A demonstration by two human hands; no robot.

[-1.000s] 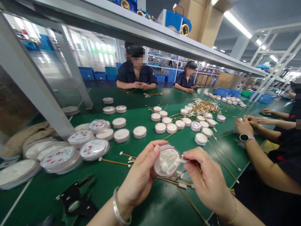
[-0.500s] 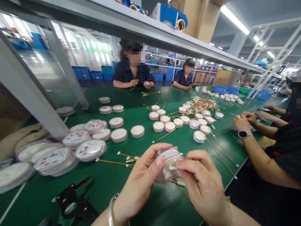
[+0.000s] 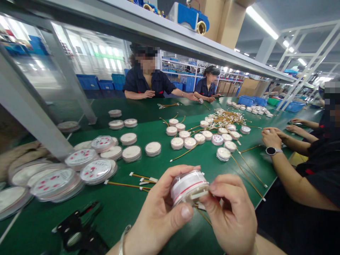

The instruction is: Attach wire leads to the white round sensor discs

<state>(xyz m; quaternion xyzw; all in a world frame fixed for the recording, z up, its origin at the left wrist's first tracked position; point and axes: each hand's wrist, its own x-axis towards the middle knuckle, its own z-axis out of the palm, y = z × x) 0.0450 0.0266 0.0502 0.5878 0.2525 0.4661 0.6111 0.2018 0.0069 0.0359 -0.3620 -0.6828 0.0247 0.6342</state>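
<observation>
A round white plastic disc unit (image 3: pixel 189 187) with a red line round its side is held edge-on just above the green table (image 3: pixel 148 212). My left hand (image 3: pixel 159 212) wraps it from the left, thumb under its lower edge. From the right, my right hand (image 3: pixel 232 216) pinches a small white connector at the unit's rim. Thin yellow-brown wires (image 3: pixel 204 216) with white plugs trail beneath both hands.
Several white disc units (image 3: pixel 152 148) and printed-face discs (image 3: pixel 97 170) lie on the table, with loose wires (image 3: pixel 138 177) and a wire pile (image 3: pixel 230 117). Black pliers (image 3: pixel 77 230) lie front left. A co-worker's arm with a watch (image 3: pixel 272 150) rests at right; people sit across.
The disc unit has turned from open face toward me to edge-on, and both hands have closed tighter round it. The view has dropped and shifted slightly.
</observation>
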